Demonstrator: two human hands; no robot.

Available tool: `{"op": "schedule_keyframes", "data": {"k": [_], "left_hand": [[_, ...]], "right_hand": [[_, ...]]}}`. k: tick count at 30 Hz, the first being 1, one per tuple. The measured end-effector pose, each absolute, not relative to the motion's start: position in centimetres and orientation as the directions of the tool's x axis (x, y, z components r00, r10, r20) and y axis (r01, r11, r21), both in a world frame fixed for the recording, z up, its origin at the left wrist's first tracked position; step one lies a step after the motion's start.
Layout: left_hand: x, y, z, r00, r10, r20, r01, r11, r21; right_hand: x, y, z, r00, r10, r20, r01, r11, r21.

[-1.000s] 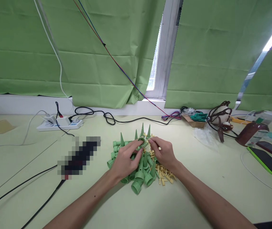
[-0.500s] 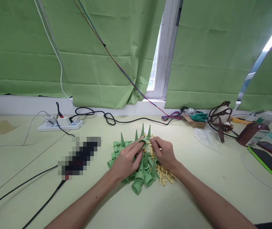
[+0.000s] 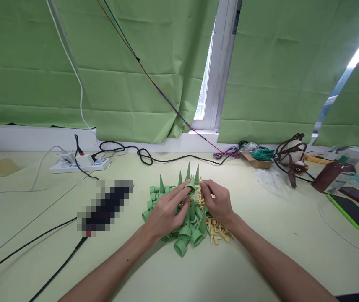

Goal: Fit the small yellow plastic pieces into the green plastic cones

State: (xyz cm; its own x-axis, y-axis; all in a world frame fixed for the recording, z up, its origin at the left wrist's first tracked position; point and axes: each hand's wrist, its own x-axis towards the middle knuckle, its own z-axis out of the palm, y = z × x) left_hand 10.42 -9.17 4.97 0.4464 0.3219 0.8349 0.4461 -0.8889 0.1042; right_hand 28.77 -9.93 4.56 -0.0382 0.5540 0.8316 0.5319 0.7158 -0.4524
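Around your left hand [image 3: 166,212], loose green cones [image 3: 184,230]; gripped by that hand, one held cone [image 3: 192,183], best kept steady; just right of it, your right hand [image 3: 217,200], curled, contents impossible to tell; below that, yellow pegs [image 3: 218,231].

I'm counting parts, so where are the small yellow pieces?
In the head view, right of centre, the small yellow pieces lie beside the green cones, by the right hand.

Green curtains [image 3: 129,92] above a white power strip [image 3: 71,168]
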Motion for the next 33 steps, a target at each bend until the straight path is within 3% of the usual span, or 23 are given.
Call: {"op": "schedule_keyframes", "data": {"k": [8, 18, 22, 29, 33], "left_hand": [[10.3, -9.4, 5.0, 0.439, 0.36, 0.823, 0.365, -0.909, 0.203], [10.4, -9.8, 5.5, 0.318, 0.648, 0.692, 0.232, -0.761, 0.606], [10.6, -9.9, 5.7, 0.278, 0.745, 0.606, 0.229, -0.664, 0.712], [10.6, -9.7, 6.3, 0.326, 0.777, 0.538, 0.353, -0.628, 0.693], [10.6, -9.4, 6.3, 0.391, 0.722, 0.571, 0.364, -0.691, 0.624]], "right_hand": [[28.8, -10.0, 4.4, -0.016, 0.55, 0.835, 0.505, 0.725, -0.468], [28.7, -10.2, 4.9, -0.026, 0.53, 0.848, 0.497, 0.743, -0.448], [28.7, -10.2, 4.9, -0.034, 0.525, 0.85, 0.486, 0.752, -0.445], [28.7, -10.1, 4.8, -0.06, 0.516, 0.854, 0.44, 0.782, -0.441], [28.6, -10.3, 4.9, -0.089, 0.511, 0.855, 0.428, 0.795, -0.43]]}}
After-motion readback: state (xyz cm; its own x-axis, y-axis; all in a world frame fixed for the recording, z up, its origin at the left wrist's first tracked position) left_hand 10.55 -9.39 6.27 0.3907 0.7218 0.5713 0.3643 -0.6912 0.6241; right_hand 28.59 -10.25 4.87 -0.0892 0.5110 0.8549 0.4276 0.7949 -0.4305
